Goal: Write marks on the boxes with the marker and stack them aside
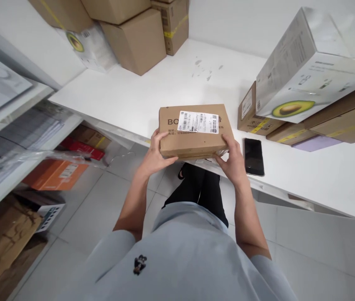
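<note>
Between my two hands is a brown cardboard box (pixel 193 142) with dark printing, at the front edge of the white table. A white shipping label (pixel 199 122) lies across its upper face. My left hand (pixel 158 152) grips the box's left front corner, thumb along the near side and fingers at the left side. At the right front corner my right hand (pixel 232 159) holds it the same way. The underside of the box is hidden, so I cannot tell whether it touches the table. Close to my right hand lies a black smartphone (pixel 253 156).
White boxes with an avocado picture (pixel 293 83) stand on brown cartons at the right of the white table (pixel 215 79). More cartons (pixel 136 42) are stacked at the back left. Left of me, a shelf (pixel 14 110) holds packaging, with an orange box (pixel 57 173) below.
</note>
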Tool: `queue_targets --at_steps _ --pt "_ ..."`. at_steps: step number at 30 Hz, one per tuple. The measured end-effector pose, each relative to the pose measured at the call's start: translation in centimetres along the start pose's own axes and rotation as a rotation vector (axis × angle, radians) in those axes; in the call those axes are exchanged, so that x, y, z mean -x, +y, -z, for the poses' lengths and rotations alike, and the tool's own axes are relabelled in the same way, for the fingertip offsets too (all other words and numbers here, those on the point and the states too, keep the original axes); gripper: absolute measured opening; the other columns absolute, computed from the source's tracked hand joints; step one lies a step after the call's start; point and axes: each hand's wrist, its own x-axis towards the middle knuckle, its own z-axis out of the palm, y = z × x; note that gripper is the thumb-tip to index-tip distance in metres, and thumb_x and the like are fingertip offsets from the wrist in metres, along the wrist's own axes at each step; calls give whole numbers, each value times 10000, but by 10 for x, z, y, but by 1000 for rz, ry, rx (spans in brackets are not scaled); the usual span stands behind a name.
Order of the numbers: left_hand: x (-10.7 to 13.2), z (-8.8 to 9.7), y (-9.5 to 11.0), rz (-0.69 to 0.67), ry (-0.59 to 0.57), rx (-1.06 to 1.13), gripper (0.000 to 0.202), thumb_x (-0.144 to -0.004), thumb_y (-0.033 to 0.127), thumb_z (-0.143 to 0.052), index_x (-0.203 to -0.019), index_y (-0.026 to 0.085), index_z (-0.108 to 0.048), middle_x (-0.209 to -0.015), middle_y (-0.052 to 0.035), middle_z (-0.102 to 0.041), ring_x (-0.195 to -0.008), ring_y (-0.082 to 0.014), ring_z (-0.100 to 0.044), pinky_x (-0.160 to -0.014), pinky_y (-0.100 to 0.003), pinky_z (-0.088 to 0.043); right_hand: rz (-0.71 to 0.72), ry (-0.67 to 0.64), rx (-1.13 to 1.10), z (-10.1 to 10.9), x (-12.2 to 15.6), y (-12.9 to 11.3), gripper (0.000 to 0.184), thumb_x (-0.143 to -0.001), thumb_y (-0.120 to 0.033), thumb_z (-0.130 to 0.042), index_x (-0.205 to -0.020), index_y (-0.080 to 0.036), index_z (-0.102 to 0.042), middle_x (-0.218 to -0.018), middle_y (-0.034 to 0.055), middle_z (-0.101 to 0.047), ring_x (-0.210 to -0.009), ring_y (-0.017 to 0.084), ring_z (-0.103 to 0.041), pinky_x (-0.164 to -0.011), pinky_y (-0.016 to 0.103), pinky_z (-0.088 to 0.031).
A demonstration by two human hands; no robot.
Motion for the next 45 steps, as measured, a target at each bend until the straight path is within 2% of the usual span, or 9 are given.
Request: queue_targets --at_steps 5,14,19,22,24,29,35,39,45 --pt "2 -9 5 -1 103 -66 779 -730 344 -802 -1395 311 -398 -1519 -115 -458 -1477 -324 -406 -1139 -520 -457 -109 84 103 -13 0 -5 596 -891 -278 -629 -1450 -304 -425 -1350 130 -541 -1304 306 -539 -1023 515 -536" --pt "5 -17 0 13 142 -26 935 -727 498 -813 -1497 308 -317 -1591 -137 -404 -1460 -334 -442 -1158 -529 -436 -68 127 65 -14 4 -4 596 -905 -292 -586 -1472 -301 -400 -1407 129 -550 -1364 300 -502 -1034 526 -527" --pt "6 2 15 67 139 77 1099 -692 528 -840 -1577 335 -217 -1559 -132 -465 -1340 -319 -569 -1056 -482 -530 -11 204 -61 -2 2 -9 769 -862 -406 -671 -1533 -301 -311 -1450 126 -547 -1203 268 -597 -890 434 -584" --pt "5 19 29 97 197 192 1151 -746 581 -785 -1618 326 -79 -1360 -100 -648 -1128 -262 -688 -968 -437 -574 -19 283 -206 12 -2 -14 972 -811 -529 -717 -1586 -342 -161 -1375 86 -603 -986 202 -633 -761 351 -581" --pt "4 26 38 95 250 229 1095 -787 607 -741 -1619 286 -105 -1248 -73 -707 -1050 -241 -704 -946 -418 -575 7 321 -288 19 -4 -18 938 -834 -550 -686 -1586 -357 -159 -1338 71 -625 -935 183 -631 -755 339 -567" --pt "2 36 53 39 321 278 918 -859 685 -612 -1585 275 -228 -1241 -82 -717 -1017 -240 -712 -878 -400 -581 119 296 -423 32 -5 -23 765 -918 -647 -510 -1567 -369 -214 -1390 111 -601 -1019 219 -658 -773 391 -562" --pt "5 43 60 52 355 193 726 -946 689 -476 -1548 302 -355 -1272 -66 -697 -1094 -238 -685 -1016 -439 -527 136 124 -421 44 5 -26 978 -834 -760 -548 -1607 -361 -101 -1548 135 -472 -1332 309 -554 -862 441 -557" --pt "0 42 51 55 267 161 683 -969 683 -418 -1538 305 -400 -1429 -82 -608 -1326 -281 -563 -1130 -465 -445 122 57 -310 38 5 -18 1047 -792 -695 -669 -1607 -365 -101 -1619 139 -362 -1394 319 -488 -981 491 -532" --pt "-4 39 49 45 -10 -24 746 -790 619 -718 -1448 337 -509 -1503 -47 -547 -1311 -313 -570 -1084 -448 -497 135 71 -41 27 0 -12 717 -869 -449 -690 -1511 -353 -385 -1487 115 -430 -1396 313 -441 -1129 568 -442"
